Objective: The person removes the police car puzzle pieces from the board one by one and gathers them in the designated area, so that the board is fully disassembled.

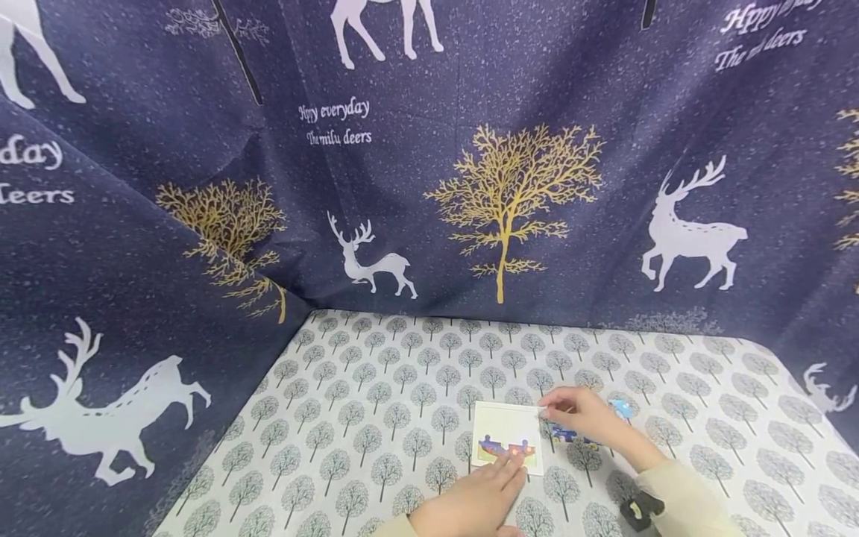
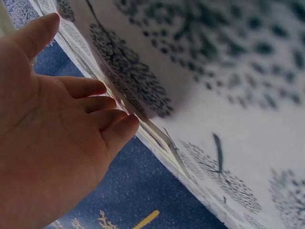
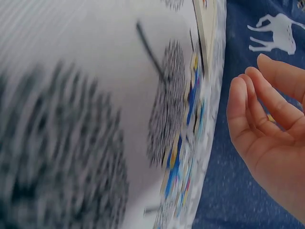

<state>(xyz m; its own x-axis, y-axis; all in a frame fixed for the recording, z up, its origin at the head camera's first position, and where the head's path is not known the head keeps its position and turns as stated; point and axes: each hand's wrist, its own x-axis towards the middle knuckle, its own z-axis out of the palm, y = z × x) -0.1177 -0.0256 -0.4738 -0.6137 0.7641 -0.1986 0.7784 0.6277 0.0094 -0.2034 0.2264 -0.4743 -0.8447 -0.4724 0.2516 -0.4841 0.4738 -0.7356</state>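
A white square puzzle board [image 1: 508, 418] lies on the table, with a few joined jigsaw pieces [image 1: 493, 445] along its near side. My left hand [image 1: 478, 498] rests its outstretched fingers on the board's near part, covering some of those pieces. In the left wrist view the fingertips [image 2: 128, 125] meet the edge of the thin board [image 2: 164, 140]. Just over the board's far right corner is my right hand [image 1: 584, 418], its fingers loosely bent. The right wrist view shows nothing between thumb and fingers [image 3: 238, 102].
Loose blue jigsaw pieces [image 1: 567, 434] lie right of the board, partly under the right hand. A light blue piece [image 1: 621, 408] sits farther right. The table has a tree-patterned cloth [image 1: 376, 403]; a dark deer-print curtain [image 1: 429, 186] hangs behind and at the left.
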